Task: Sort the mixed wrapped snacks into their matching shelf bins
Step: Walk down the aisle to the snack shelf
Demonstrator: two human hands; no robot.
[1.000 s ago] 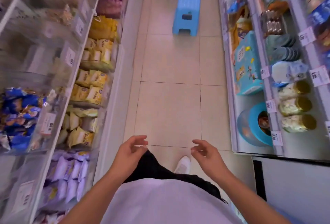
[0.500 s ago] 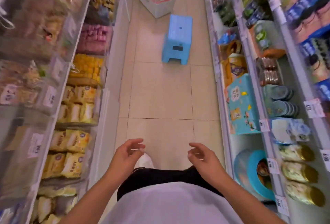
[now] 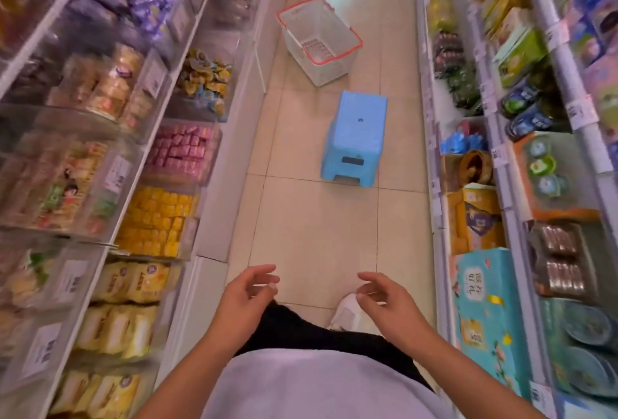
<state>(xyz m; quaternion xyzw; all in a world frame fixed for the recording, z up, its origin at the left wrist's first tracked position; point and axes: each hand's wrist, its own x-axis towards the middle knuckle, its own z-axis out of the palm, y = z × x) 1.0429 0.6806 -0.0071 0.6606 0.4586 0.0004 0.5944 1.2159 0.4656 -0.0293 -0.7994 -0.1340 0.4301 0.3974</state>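
My left hand point(image 3: 245, 298) and my right hand point(image 3: 384, 301) hover in front of my waist over the aisle floor, fingers loosely curled and apart, holding nothing. Clear shelf bins line the left side: pale yellow wrapped snacks point(image 3: 133, 281), bright yellow ones point(image 3: 155, 221), pink ones point(image 3: 182, 151) and mixed yellow-blue ones point(image 3: 205, 79). A white shopping basket with a red rim point(image 3: 319, 39) stands on the floor far ahead; it looks empty.
A blue plastic step stool point(image 3: 354, 137) stands mid-aisle between me and the basket. Shelves on the right hold boxes, a teal gift box point(image 3: 485, 315), tins and packets. The tiled aisle floor point(image 3: 311, 228) runs between the two shelf rows.
The view has tilted up and advanced along the aisle: the stool is nearer the frame's middle and the basket has come fully into sight. Both hands stay empty at my waist.
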